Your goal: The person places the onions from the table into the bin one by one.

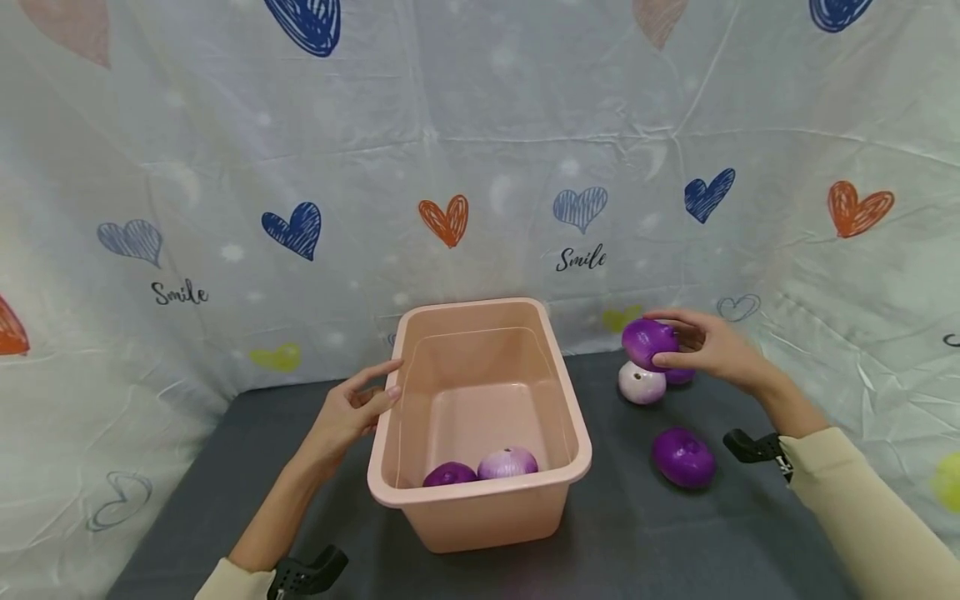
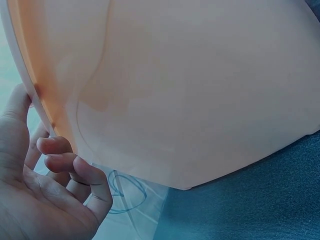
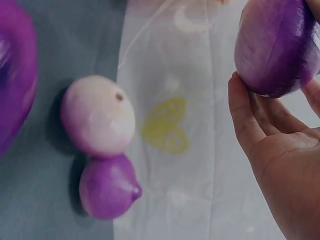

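Observation:
My right hand (image 1: 708,346) holds a purple onion (image 1: 647,342) between thumb and fingers, above the cloth. Just below it sits a pale onion (image 1: 641,385), with another purple onion (image 1: 681,377) partly hidden behind the hand; the right wrist view shows these two side by side. Closer to me lies one more purple onion (image 1: 684,458). My left hand (image 1: 345,421) grips the left rim of a peach plastic basin (image 1: 480,492), fingertips over the edge and other fingers curled outside. Inside, at the near end, are a dark purple onion (image 1: 450,474) and a lighter onion (image 1: 508,462).
Dark grey cloth (image 1: 615,542) covers the table. Behind it hangs a pale curtain (image 1: 495,158) printed with hearts and "Smile", coming down to the table's far edge and along the right side. Each wrist wears a black strap (image 1: 757,447).

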The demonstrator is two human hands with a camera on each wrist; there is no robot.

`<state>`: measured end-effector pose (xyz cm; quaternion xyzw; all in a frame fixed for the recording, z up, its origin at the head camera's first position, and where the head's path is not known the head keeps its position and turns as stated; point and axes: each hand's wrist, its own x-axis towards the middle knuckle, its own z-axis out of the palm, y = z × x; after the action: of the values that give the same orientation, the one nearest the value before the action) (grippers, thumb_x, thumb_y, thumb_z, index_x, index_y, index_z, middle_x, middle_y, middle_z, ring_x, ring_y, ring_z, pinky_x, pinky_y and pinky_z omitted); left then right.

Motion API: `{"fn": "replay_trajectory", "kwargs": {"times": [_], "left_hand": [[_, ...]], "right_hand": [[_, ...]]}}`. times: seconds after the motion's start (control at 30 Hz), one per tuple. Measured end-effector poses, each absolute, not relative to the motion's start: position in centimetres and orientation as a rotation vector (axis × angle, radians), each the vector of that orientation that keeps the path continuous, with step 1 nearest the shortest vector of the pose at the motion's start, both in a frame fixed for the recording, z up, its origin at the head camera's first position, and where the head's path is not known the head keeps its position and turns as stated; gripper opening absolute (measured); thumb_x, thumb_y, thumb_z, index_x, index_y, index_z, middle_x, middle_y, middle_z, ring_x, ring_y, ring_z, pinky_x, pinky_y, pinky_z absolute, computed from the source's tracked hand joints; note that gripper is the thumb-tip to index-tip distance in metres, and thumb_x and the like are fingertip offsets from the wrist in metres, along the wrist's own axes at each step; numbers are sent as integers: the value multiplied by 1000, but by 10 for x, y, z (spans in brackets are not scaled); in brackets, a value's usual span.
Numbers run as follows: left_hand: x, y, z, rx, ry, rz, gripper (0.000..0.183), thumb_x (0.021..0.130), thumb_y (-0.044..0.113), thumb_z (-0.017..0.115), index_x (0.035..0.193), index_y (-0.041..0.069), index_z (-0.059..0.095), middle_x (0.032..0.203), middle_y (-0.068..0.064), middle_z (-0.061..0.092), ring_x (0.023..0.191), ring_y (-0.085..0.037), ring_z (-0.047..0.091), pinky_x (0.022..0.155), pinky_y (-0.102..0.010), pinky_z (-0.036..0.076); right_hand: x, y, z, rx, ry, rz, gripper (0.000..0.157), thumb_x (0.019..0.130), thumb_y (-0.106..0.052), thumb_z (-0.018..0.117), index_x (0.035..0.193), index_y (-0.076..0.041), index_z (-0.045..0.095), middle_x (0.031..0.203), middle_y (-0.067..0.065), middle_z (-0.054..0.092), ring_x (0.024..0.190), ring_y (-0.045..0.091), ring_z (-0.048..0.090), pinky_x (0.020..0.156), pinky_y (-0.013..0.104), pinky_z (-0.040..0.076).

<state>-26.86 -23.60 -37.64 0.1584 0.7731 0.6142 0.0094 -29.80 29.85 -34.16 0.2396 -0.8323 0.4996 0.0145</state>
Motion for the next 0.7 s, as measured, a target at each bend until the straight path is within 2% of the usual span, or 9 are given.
{"fn": "replay_trajectory", "kwargs": {"times": [0.23,0.5,0.7], "left_hand": [[-268,-238,-376,506,2410,1926,52,102,24,66,151,13,51,78,-6,60,62,-16,43,57,-28,38],[-268,-237,-376,510,2411,1916,53,103,24,65,152,12,50,80,-8,62,63,-16,45,58,-29,40],[-268,-236,-376,500,2412,1926,52,103,24,65,151,11,50,80,-8,62,62,-15,44,57,-28,39]], "right_hand": [[-307,273,-335,775,-2582,1537,63,91,-16,80,148,-8,53,145,14,52,129,36,53,94,29,48],[-312,247,-324,811,-2603,1491,66,88,-21,82,148,-13,55,143,13,54,120,33,59,95,44,50],[-315,226,-319,874,-2568,1539,66,87,-21,83,147,-14,56,141,11,56,119,32,60,92,43,52]]}}
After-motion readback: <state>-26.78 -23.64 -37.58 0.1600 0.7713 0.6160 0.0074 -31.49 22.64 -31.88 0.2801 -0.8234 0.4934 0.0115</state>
